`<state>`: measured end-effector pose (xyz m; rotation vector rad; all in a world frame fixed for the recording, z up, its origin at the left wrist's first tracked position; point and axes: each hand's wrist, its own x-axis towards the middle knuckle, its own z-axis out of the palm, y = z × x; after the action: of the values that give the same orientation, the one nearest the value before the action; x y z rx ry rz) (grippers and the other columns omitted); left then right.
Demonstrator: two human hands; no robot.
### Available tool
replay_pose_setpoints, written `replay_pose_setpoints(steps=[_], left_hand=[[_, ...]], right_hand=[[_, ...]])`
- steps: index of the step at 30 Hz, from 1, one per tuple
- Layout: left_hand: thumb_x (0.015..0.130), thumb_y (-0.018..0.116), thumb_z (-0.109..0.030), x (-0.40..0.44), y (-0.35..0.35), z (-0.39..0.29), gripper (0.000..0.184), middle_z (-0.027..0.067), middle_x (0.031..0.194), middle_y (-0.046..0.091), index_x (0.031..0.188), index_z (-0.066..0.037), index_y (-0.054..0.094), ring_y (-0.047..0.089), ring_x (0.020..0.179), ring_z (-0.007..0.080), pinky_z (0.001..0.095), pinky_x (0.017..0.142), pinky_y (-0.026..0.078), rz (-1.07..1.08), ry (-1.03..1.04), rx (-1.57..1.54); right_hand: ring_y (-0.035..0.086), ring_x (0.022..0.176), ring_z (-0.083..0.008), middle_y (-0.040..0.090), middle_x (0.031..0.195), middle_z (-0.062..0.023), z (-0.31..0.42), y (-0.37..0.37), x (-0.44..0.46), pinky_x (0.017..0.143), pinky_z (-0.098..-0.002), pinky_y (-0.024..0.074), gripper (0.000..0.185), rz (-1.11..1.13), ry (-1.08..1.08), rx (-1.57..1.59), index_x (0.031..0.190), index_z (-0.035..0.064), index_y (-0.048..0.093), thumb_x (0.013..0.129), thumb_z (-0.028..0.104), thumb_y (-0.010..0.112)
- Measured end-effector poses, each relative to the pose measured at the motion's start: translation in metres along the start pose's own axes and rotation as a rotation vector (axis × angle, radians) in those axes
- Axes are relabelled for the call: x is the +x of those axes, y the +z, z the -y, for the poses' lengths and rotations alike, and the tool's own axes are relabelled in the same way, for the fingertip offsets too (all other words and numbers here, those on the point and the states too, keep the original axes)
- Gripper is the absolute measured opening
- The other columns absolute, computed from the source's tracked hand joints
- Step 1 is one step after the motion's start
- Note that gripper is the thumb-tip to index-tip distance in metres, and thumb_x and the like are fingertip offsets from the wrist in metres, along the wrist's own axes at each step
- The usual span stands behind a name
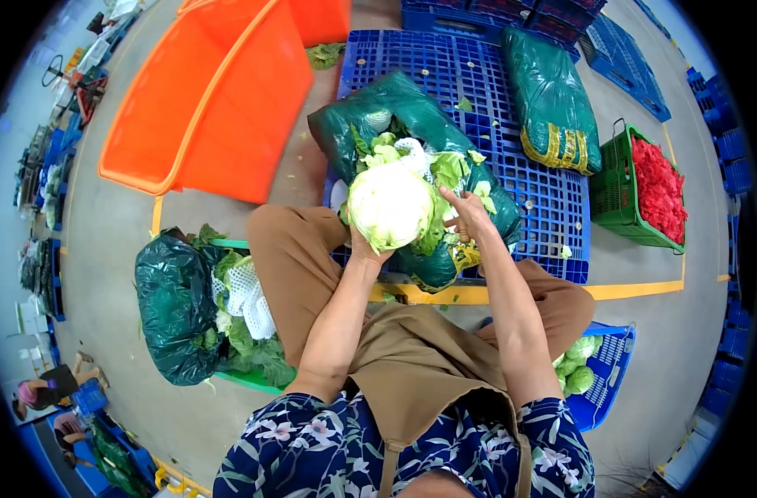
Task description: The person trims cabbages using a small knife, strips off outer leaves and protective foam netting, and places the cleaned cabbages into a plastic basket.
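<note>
A pale round cabbage (390, 204) rests in my left hand (367, 246), whose fingers cup it from below and the left side. Just right of the cabbage is my right hand (471, 217), its thumb and fingers apart beside loose green leaves (450, 169); whether a fingertip touches a leaf I cannot tell. Under both hands lies a torn dark green plastic bag (403, 104) with leaves and white foam netting (413, 155) showing at its opening.
The bag lies on a blue plastic pallet (553, 224), with another full green bag (553, 100) behind. Orange bins (212, 100) stand at left. A green crate (615, 187) of red netting and a blue crate (615, 357) of cabbages are at right. Leaves and netting fill a green-rimmed container (249, 380).
</note>
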<state>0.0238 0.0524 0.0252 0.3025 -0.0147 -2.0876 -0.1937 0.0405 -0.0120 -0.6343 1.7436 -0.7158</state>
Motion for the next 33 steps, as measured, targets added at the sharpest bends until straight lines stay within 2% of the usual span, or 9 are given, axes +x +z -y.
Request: replay_pose_setpoints(steps=[1, 4, 10, 17, 20, 21, 25, 28, 33], left_hand=[[0.086, 0.047, -0.059, 0.003, -0.012, -0.002, 0.066, 0.0109, 0.133, 0.051, 0.135, -0.015, 0.044, 0.052, 0.118, 0.0343, 0.0587, 0.082, 0.052, 0.01, -0.028, -0.03], [0.085, 0.049, -0.058, 0.0, -0.025, 0.0, 0.066, 0.011, 0.133, 0.051, 0.135, -0.016, 0.044, 0.052, 0.116, 0.0375, 0.0635, 0.074, 0.053, 0.12, -0.127, -0.14], [0.084, 0.04, -0.068, 0.0, 0.027, -0.005, 0.074, 0.0126, 0.136, 0.047, 0.139, -0.017, 0.039, 0.051, 0.119, 0.0368, 0.0618, 0.077, 0.052, 0.081, -0.261, 0.099], [0.086, 0.023, -0.076, -0.01, 0.108, 0.01, 0.085, 0.0165, 0.141, 0.04, 0.144, -0.015, 0.031, 0.041, 0.129, 0.0339, 0.0603, 0.095, 0.04, -0.021, -0.414, 0.919], [0.085, 0.031, -0.075, 0.022, 0.078, 0.022, 0.088, 0.0188, 0.143, 0.037, 0.141, -0.008, 0.035, 0.037, 0.131, 0.036, 0.0561, 0.103, 0.032, 0.128, 0.041, 1.799], [0.08, 0.052, -0.069, 0.001, 0.123, 0.037, 0.088, 0.0208, 0.142, 0.036, 0.136, -0.002, 0.041, 0.034, 0.132, 0.0391, 0.0507, 0.107, 0.026, 0.036, 0.268, 1.769], [0.063, 0.082, -0.037, -0.028, 0.18, 0.087, 0.071, 0.0191, 0.136, 0.04, 0.123, -0.01, 0.056, 0.032, 0.131, 0.0362, 0.0525, 0.104, 0.028, 0.634, 0.793, 2.243], [0.075, 0.074, -0.018, -0.022, 0.16, 0.114, 0.029, 0.0142, 0.118, 0.057, 0.102, -0.01, 0.068, 0.047, 0.123, 0.0307, 0.0563, 0.103, 0.026, 0.669, 0.99, 2.217], [0.081, 0.068, -0.005, -0.016, 0.157, 0.12, 0.01, 0.0115, 0.088, 0.068, 0.091, -0.002, 0.068, 0.065, 0.098, 0.0249, 0.0477, 0.097, 0.041, 0.653, 1.082, 1.833]], right_hand=[[0.068, 0.071, -0.0314, 0.051, 0.115, -0.0379, 0.005, -0.003, 0.0, 0.034, -0.0293, 0.0434, 0.111, 0.008, 0.016, -0.082, 0.14, -0.0144, 0.016, 0.074, 0.055, 0.072], [0.066, 0.068, -0.0214, 0.058, 0.114, -0.0229, 0.037, -0.01, -0.034, 0.04, -0.0291, 0.0465, 0.088, -0.048, -0.111, -0.263, 0.133, -0.0092, 0.04, 0.076, 0.05, 0.071], [0.065, 0.088, -0.0187, 0.054, 0.127, -0.0172, 0.059, -0.022, -0.104, 0.045, -0.0227, 0.0486, 0.084, 0.258, -0.453, 0.301, 0.137, 0.0031, 0.041, 0.077, 0.054, 0.069], [0.066, 0.069, -0.0137, 0.065, 0.098, -0.0086, -0.016, -0.045, -0.074, 0.038, -0.0211, 0.0523, 0.064, 0.39, -0.17, 0.984, 0.123, 0.0066, 0.051, 0.08, 0.051, 0.068], [0.067, 0.086, -0.0182, 0.064, 0.107, -0.0096, -0.022, -0.046, -0.101, 0.054, -0.0265, 0.0569, 0.073, 0.398, -0.266, 1.244, 0.126, 0.0065, 0.05, 0.075, 0.056, 0.069], [0.065, 0.094, -0.0196, 0.063, 0.112, -0.0096, -0.021, -0.046, -0.11, 0.062, -0.0289, 0.0584, 0.074, 0.399, -0.307, 1.288, 0.127, 0.0076, 0.049, 0.075, 0.056, 0.069], [0.054, 0.117, -0.0226, 0.052, 0.129, -0.0077, -0.026, -0.06, -0.122, 0.095, -0.0367, 0.0502, 0.087, 0.352, -0.447, 1.173, 0.138, 0.0099, 0.037, 0.071, 0.05, 0.076], [0.054, 0.116, -0.0211, 0.048, 0.132, -0.0069, -0.02, -0.061, -0.129, 0.095, -0.0367, 0.0502, 0.09, 0.275, -0.559, 1.167, 0.142, 0.011, 0.031, 0.071, 0.04, 0.08], [0.054, 0.117, -0.0204, 0.051, 0.13, -0.0049, -0.043, -0.051, -0.119, 0.096, -0.0379, 0.0486, 0.084, 0.362, -0.557, 1.347, 0.14, 0.0121, 0.034, 0.074, 0.039, 0.078]])
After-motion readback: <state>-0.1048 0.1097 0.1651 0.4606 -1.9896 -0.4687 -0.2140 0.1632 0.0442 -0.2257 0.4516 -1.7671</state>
